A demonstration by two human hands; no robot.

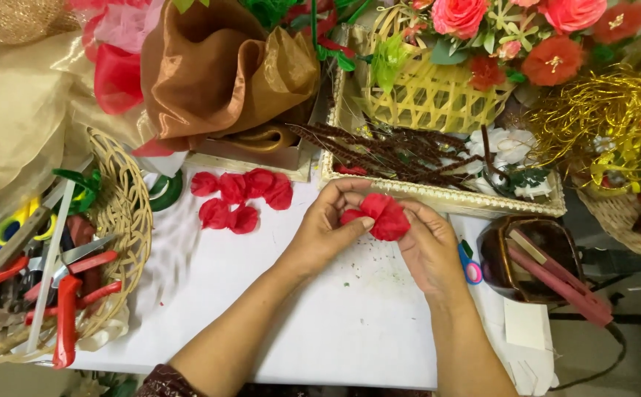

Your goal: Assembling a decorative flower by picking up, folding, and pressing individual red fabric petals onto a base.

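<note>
Both of my hands meet over the middle of a white table (298, 309). My left hand (328, 228) and my right hand (427, 246) together pinch a small red fabric flower (380, 215), fingers closed on its petals from either side. Several loose red fabric petals (239, 197) lie on the table to the left of my hands.
A woven basket (125, 220) at the left holds scissors, red-handled pliers (66, 316) and tape. A pale tray (438, 192) behind my hands carries dark brown stems and white flowers. Beyond are a bamboo basket of pink and red flowers (438, 95), bronze fabric (210, 73) and gold ribbon. Small scissors (469, 266) lie by my right hand.
</note>
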